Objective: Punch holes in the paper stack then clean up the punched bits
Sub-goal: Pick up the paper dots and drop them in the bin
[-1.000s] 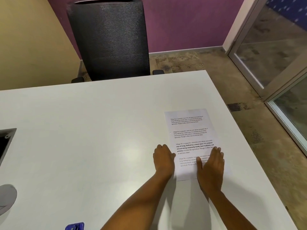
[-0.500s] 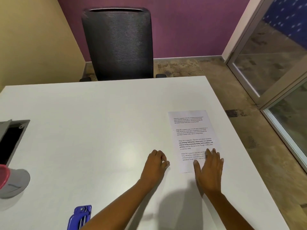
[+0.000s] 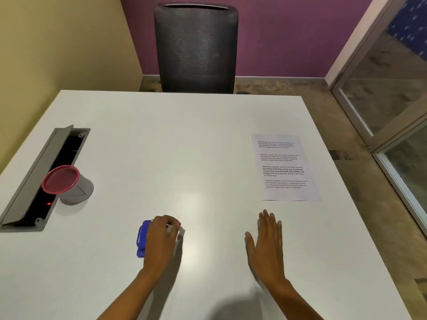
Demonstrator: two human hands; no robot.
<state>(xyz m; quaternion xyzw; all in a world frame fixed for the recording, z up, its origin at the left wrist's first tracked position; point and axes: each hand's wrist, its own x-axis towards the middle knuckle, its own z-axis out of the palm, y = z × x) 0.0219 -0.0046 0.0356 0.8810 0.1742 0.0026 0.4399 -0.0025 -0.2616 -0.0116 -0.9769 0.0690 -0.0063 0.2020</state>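
Apparently left hand [image 3: 161, 241] covers blue punch [image 3: 142, 239], paper stack [image 3: 285, 167] well apart.

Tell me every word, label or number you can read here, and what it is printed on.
White printed paper sheet: four paragraphs of black type, the third partly bold; too small and blurred to quote.
Blue plastic hole punch under the left hand: no marking readable.
Grey cup with a pink rim: no text visible.
Right hand lies flat on the white table: no text there.
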